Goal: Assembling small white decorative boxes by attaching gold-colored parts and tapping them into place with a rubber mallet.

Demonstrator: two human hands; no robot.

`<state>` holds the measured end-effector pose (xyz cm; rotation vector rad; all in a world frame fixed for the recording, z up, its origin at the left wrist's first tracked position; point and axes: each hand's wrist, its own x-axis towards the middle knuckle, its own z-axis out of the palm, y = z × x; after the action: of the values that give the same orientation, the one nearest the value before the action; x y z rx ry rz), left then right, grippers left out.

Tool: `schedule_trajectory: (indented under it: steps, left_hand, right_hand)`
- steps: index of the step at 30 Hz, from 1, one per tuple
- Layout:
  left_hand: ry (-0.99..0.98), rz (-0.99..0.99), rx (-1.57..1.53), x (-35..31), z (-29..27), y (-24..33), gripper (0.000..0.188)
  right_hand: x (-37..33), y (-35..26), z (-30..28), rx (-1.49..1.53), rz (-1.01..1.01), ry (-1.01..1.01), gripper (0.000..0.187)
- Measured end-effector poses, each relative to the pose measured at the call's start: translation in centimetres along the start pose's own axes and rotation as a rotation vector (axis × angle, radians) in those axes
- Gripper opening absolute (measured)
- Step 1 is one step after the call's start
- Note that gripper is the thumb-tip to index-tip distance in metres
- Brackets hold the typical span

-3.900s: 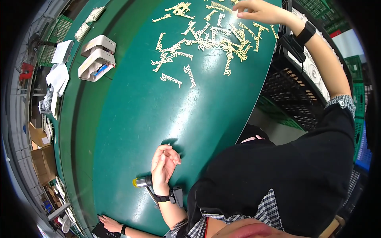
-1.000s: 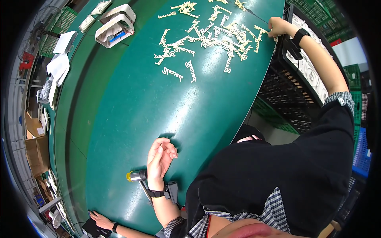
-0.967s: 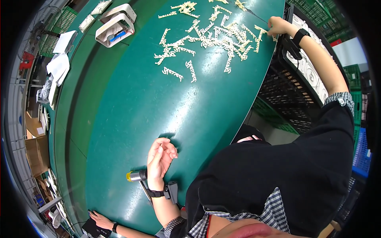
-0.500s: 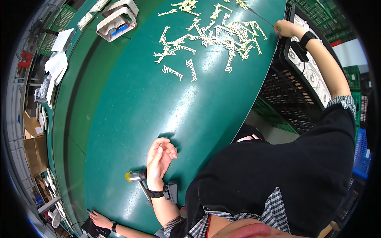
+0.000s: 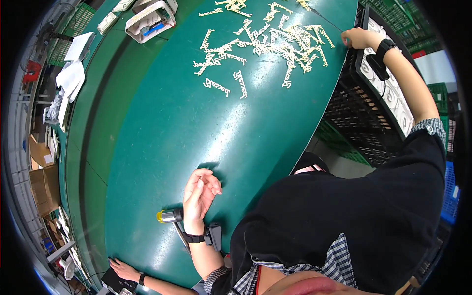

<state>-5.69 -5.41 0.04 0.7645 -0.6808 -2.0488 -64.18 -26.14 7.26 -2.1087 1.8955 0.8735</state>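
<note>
My left hand (image 5: 201, 196) is held palm up over the green table (image 5: 187, 132), its fingers loosely curled and apart, with nothing in it. Beside its wrist lies a two-faced mallet (image 5: 170, 216) with a yellow end and silver head; my forearm partly covers it. At the upper right my right hand (image 5: 361, 38) rests at the corner of a black plastic crate (image 5: 358, 103), by the table edge. Its fingers are bent downward, and what they grip, if anything, is hidden. Pale script-shaped pieces (image 5: 265, 45) lie scattered on the table to the left of this hand.
White round parts (image 5: 392, 96) fill the crate. An open white bin (image 5: 150, 24) with a blue-handled tool stands at the far left. White sheets (image 5: 71, 78) lie along the left side. Another person's hand (image 5: 124, 270) is at the lower left, by a black box (image 5: 117, 282).
The whole view has shifted slightly. Both my hands keep nearly the same pose and place, and the scattered pieces lie as before.
</note>
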Motion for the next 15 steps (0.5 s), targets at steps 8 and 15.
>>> schedule_trajectory:
  steps: [8,15]
  left_hand:
    - [0.03,0.0,0.048,-0.1,0.3,0.2,0.031]
    - [-0.02,0.002,0.033,0.0,-0.1,0.2,0.03]
  right_hand:
    - [-1.2,1.8,3.0,0.253,0.028,0.529,0.033]
    - [-5.1,-0.2,6.2,0.497,0.366,0.959,0.049]
